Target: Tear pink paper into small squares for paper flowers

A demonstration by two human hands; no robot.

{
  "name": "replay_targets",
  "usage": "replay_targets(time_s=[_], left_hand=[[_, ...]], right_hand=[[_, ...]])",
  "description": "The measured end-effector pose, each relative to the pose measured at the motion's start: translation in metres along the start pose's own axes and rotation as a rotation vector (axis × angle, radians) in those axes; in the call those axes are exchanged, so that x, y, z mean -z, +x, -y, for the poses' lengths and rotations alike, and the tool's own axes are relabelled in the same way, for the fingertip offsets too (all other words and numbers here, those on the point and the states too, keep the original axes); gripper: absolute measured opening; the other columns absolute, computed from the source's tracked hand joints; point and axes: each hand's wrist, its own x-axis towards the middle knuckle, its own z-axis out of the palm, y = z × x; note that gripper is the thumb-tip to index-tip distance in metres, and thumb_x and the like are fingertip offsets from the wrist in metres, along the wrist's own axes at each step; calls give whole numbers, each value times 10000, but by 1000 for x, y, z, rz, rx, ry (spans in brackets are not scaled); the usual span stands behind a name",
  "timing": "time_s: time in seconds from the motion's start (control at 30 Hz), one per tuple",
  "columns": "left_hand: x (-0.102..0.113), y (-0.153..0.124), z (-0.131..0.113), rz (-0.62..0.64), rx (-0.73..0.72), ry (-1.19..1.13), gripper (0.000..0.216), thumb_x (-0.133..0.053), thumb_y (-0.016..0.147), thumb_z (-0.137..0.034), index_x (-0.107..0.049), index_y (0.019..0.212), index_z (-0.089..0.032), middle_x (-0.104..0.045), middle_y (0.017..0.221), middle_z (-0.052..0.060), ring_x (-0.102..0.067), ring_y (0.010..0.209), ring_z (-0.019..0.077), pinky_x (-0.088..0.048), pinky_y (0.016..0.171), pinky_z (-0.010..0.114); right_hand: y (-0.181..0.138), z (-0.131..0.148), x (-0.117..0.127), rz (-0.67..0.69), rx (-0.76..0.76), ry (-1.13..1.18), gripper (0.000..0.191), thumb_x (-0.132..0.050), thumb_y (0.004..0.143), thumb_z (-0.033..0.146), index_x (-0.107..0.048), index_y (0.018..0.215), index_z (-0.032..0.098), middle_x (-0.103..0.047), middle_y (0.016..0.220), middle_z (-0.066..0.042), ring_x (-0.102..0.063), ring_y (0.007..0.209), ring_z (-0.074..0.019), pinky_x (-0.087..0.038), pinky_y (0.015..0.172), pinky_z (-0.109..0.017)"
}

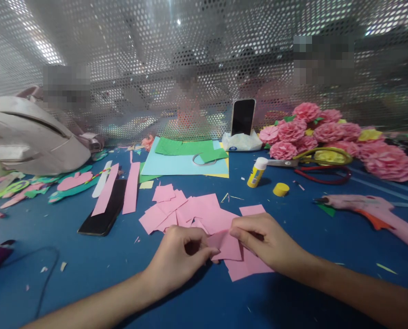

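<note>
Between my two hands is a small pink paper square, pinched at both sides. My left hand grips its left edge between thumb and fingers. The upper right corner is pinched by my right hand. Just beyond my hands, a loose pile of pink paper pieces lies on the blue table. More pink pieces lie under the held square and my right hand. An uncapped glue stick stands past the pile, with its yellow cap beside it.
Pink paper flowers, scissors and a pink glue gun lie to the right. A dark phone with pink strips is on the left, near a pale backpack. Another phone stands upright before a perforated metal panel.
</note>
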Motion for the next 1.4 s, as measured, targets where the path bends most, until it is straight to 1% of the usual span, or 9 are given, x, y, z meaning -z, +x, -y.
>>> replay_targets(time_s=[0.13,0.23,0.33,0.47,0.57,0.8,1.13,1.3,1.4], left_hand=[[1,0,0,-28,-44,17,223,-629,807,-214,-594,596,-152,-582,552,-13,-456,518,89,-339,496,201],[3,3,-1,-53,-52,-94,53,-645,806,-220,-636,795,-170,-617,675,-7,-503,588,103,-387,543,206],[6,5,-2,-37,-24,-227,215,-718,754,-226,-636,949,-186,-679,874,31,-551,668,123,-421,572,217],[8,7,-3,-36,-5,-323,215,-760,704,-181,-627,874,-171,-700,946,52,-541,656,112,-420,567,215],[9,7,-3,-34,13,-357,241,-773,689,-176,-606,863,-167,-706,971,57,-548,643,105,-428,568,216],[8,8,-2,-23,26,-420,236,-758,688,-154,-595,859,-155,-702,952,62,-548,613,87,-425,544,206],[6,6,-2,-8,86,-477,202,-712,743,-191,-587,892,-138,-626,621,-17,-485,488,70,-376,488,194],[7,6,-6,-38,-78,-308,255,-750,719,-184,-662,958,-172,-681,945,46,-619,823,168,-488,739,269],[7,6,-6,-71,-183,-249,218,-771,711,-193,-670,903,-170,-650,1030,58,-592,989,207,-450,896,309]], right_hand=[[-1,0,0,2,28,47,469,-426,967,325,-493,536,152,-395,488,47,-394,475,-72,-271,488,-208],[-2,-1,-1,47,-12,106,463,-408,982,330,-533,572,153,-482,514,34,-466,499,-76,-320,518,-196],[-2,-1,-1,123,28,111,425,-436,976,335,-601,629,153,-549,564,22,-505,535,-81,-348,563,-200],[-3,3,1,184,87,172,297,-506,942,331,-674,760,167,-644,682,-3,-568,632,-105,-375,611,-212],[-4,7,2,123,26,228,198,-538,920,315,-648,836,174,-658,742,-12,-569,655,-115,-386,593,-216],[-4,3,1,-34,90,224,84,-621,875,272,-617,933,211,-602,868,-14,-530,693,-107,-390,576,-218],[-1,5,1,41,83,227,107,-679,831,253,-595,790,202,-506,985,-35,-521,932,-161,-455,766,-267],[-1,4,1,12,117,181,127,-615,884,312,-584,817,209,-548,1010,-42,-490,986,-183,-413,880,-327],[0,4,0,2,91,196,165,-578,911,322,-543,802,204,-578,921,-26,-502,924,-174,-402,853,-320]])
